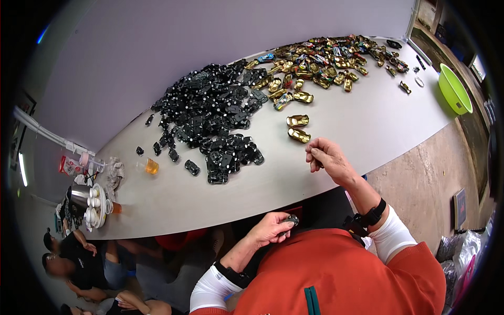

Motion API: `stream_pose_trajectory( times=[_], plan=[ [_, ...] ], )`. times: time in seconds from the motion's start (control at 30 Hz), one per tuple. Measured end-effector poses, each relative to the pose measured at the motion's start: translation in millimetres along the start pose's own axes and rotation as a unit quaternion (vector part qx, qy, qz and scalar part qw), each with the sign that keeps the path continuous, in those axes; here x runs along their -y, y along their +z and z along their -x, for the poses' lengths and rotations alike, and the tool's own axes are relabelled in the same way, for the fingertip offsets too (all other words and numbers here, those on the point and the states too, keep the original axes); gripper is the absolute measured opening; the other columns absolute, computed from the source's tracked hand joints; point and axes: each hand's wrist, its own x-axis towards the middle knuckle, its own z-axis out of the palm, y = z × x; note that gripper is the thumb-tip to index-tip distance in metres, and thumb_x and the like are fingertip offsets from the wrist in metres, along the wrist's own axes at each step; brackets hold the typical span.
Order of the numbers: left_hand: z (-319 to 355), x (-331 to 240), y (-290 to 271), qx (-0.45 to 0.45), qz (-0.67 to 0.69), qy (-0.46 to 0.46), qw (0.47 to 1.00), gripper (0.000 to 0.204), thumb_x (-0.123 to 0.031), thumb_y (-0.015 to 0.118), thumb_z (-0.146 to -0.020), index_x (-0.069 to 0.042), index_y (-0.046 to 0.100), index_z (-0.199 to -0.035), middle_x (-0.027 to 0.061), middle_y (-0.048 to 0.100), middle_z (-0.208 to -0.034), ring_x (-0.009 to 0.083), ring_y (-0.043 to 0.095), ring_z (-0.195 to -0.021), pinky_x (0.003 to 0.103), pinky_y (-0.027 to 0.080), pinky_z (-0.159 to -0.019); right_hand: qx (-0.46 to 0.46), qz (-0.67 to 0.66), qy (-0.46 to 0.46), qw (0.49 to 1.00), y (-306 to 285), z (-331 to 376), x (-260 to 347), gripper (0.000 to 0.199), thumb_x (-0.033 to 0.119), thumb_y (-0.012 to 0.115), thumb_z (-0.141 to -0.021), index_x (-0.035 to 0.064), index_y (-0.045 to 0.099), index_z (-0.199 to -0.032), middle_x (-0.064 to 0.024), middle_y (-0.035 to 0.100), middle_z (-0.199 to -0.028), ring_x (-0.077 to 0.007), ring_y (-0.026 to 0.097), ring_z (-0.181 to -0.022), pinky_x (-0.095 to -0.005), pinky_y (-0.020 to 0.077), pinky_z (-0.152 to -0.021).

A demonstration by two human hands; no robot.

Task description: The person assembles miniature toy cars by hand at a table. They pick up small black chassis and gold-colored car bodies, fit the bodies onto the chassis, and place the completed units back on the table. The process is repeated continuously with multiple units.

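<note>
My left hand (268, 229) is near the table's front edge, close to my body. It is closed on a black toy car base (292, 220). Over the table my right hand (329, 158) has its fingers curled in; something small and dark shows under them, too hidden to name. Just beyond that hand lie two gold toy cars (298, 121), one behind the other. A big heap of black toy car bases (202, 107) covers the middle left of the table. To its right, at the back, spreads a pile of gold and coloured toy cars (323, 65).
A green basin (454, 90) stands at the table's right end. On the left are a cup of amber drink (151, 166), a cloth (114, 173) and a round tray (101, 222) with white cups. A wall runs behind the table. Other people (86, 265) sit at lower left.
</note>
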Motion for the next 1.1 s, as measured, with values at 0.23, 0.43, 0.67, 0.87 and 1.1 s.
stream_pose_trajectory(
  times=[0.23,0.43,0.67,0.87,1.1],
  plan=[
    [-89,74,-65,-0.197,-0.249,-0.022,0.948,0.045,-0.043,0.058,-0.083,-0.002,0.053,-0.1,0.012,0.057,-0.09,0.0149,0.053,-0.05,0.026,0.047,-0.045,0.042,0.434,-0.257,0.863,58,-43,-31,0.017,0.015,0.066,-0.074,0.0058,0.056,-0.084,-0.0132,0.058,-0.077,-0.031,0.057,-0.068,-0.0389,0.0457,-0.06],
    [5,12,-8,-0.071,-0.281,0.101,0.952,0.027,-0.017,0.059,-0.084,0.004,0.059,-0.101,0.0052,0.06,-0.071,0.0105,0.054,-0.052,0.022,0.043,-0.042,0.007,0.605,-0.181,0.775,100,-69,-27,0.038,0.033,0.068,-0.072,0.0024,0.051,-0.088,-0.0145,0.06,-0.083,-0.032,0.061,-0.075,-0.0403,0.0483,-0.063],
    [-6,-37,-39,-0.152,0.087,0.262,0.949,0.031,-0.007,0.056,-0.085,0.007,0.049,-0.112,0.0148,0.061,-0.087,0.015,0.059,-0.059,0.021,0.046,-0.046,-0.009,0.594,-0.143,0.792,65,-59,-26,0.037,0.028,0.069,-0.071,0.0002,0.05,-0.085,-0.0167,0.061,-0.08,-0.033,0.06,-0.075,-0.041,0.0478,-0.063],
    [-55,-77,-41,-0.116,0.214,0.314,0.918,0.036,-0.008,0.057,-0.085,0.004,0.045,-0.117,0.0143,0.06,-0.093,0.0158,0.059,-0.072,0.022,0.047,-0.056,-0.065,0.462,-0.135,0.874,41,-41,-13,0.036,0.025,0.072,-0.069,-0.0029,0.053,-0.082,-0.0167,0.061,-0.074,-0.0295,0.06,-0.068,-0.0373,0.0478,-0.06],
    [-53,-59,-46,-0.09,0.294,0.338,0.89,0.024,-0.01,0.063,-0.082,-0.001,0.056,-0.102,0.0104,0.061,-0.091,0.0129,0.055,-0.069,0.021,0.041,-0.051,0.016,0.328,-0.141,0.934,32,-29,-25,0.032,0.024,0.074,-0.069,-0.0016,0.061,-0.085,-0.0143,0.06,-0.076,-0.024,0.059,-0.069,-0.0333,0.0471,-0.064]
  ],
)
